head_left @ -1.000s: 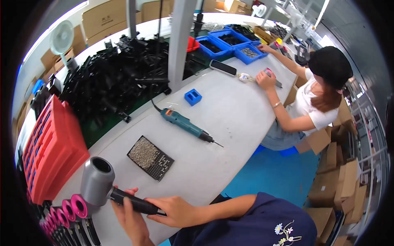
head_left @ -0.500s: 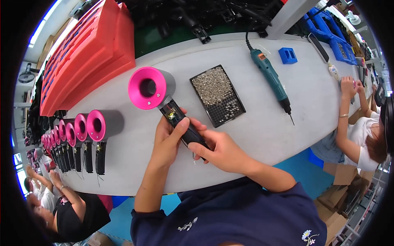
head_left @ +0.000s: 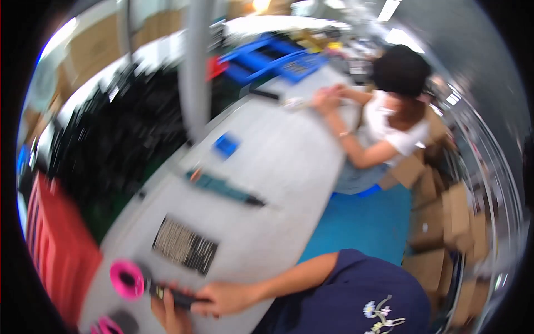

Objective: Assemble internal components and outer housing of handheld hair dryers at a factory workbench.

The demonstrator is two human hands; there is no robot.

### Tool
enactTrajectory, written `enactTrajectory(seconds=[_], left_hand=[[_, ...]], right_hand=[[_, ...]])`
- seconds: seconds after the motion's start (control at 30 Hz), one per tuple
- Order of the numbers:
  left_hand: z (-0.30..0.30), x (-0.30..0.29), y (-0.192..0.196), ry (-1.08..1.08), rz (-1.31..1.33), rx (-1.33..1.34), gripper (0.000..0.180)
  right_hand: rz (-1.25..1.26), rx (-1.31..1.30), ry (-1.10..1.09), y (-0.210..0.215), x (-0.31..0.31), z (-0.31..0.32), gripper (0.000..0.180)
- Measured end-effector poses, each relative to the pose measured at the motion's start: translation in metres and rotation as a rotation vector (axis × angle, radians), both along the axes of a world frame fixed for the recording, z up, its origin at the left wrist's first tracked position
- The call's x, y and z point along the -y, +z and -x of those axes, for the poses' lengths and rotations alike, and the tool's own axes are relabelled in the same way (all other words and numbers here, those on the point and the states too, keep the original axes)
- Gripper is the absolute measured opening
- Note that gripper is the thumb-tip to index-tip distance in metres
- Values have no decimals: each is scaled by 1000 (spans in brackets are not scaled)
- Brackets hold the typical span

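A partly assembled hair dryer (head_left: 127,279), with a pink ring on a grey head and a black handle, lies between my hands at the lower left, blurred by motion. My left hand (head_left: 170,314) is closed round the handle close to the head. Around the handle's far end my right hand (head_left: 225,298) is closed as well. Just beyond the dryer sits a black tray (head_left: 186,245) holding many small metal screws. Farther off, a teal electric screwdriver (head_left: 225,187) lies on the table, its bit pointing right.
A small blue block (head_left: 226,145) rests past the screwdriver. Red stacked holders (head_left: 58,250) stand at the left; another pink-ringed dryer (head_left: 108,325) shows at the lower edge. Across the table (head_left: 289,167) a co-worker (head_left: 384,119) sits near blue bins (head_left: 272,58). Cardboard boxes (head_left: 434,217) stand at right.
The head view has swung to the right, so the table, tools and my hands now appear lower left and the co-worker nearer the middle. Both hands keep their hold on the hair dryer.
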State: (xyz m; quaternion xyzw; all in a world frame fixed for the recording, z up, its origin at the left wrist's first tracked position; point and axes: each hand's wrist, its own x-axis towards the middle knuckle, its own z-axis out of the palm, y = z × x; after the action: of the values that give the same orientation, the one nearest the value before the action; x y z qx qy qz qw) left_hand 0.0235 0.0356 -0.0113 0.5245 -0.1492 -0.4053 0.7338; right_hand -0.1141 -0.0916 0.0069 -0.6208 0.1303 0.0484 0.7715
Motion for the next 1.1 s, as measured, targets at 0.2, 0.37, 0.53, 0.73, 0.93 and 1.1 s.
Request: enactTrajectory(seconds=[0.2, 0.37, 0.53, 0.73, 0.93, 1.1], left_hand=[[0, 17, 10, -92, 7, -69, 27], [3, 28, 3, -164, 43, 64, 27], [18, 25, 20, -104, -48, 24, 22], [26, 55, 23, -111, -27, 37, 32], [14, 52, 22, -114, -70, -44, 36], [24, 39, 19, -116, -99, -34, 39]], right_hand=[[1352, 22, -779, 46, 107, 73, 45], [1557, -355, -510, -3, 171, 95, 53], [1193, -367, -379, -4, 191, 86, 49], [281, -13, -281, 63, 204, 91, 44], [129, 524, -385, 66, 157, 28, 57], [-24, 652, -361, 49, 126, -15, 67]])
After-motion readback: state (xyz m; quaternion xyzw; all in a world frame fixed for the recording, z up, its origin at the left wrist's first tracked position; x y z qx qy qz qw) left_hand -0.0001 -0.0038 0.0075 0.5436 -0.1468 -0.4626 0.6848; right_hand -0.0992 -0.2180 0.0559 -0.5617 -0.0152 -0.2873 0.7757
